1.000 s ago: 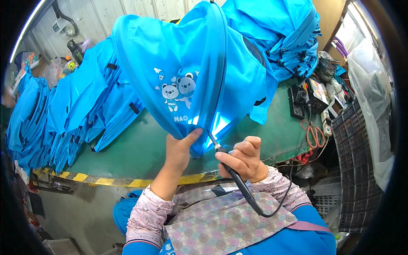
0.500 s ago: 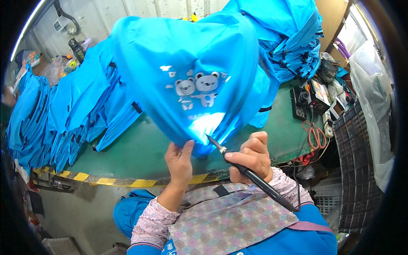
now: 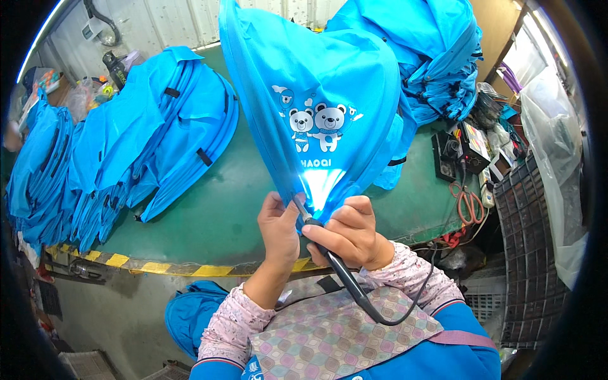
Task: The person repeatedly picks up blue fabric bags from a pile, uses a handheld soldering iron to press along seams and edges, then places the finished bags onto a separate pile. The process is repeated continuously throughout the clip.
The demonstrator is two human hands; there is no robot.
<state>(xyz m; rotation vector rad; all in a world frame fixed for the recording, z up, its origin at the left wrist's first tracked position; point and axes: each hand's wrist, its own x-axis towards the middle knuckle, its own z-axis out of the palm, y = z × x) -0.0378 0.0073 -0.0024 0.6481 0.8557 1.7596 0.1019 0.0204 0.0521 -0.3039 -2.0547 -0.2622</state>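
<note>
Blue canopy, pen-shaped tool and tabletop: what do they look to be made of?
Blue canopy: probably synthetic cloth, smooth and mostly matte, given its soft folds.
Pen-shaped tool: handle likely plastic, black with a slight sheen; front end silvery, so apparently metal.
Tabletop: green and smooth with a faint sheen, perhaps a rubber or vinyl sheet; I can't be sure.

Person wearing a bright blue top (image 3: 468, 360) with thin striped trim (image 3: 221, 361), pale pink floral forearm sleeves (image 3: 232, 322), a grey-beige apron (image 3: 345, 332) patterned with pastel rounded squares, and a dusty-pink strap (image 3: 465, 338).
</note>
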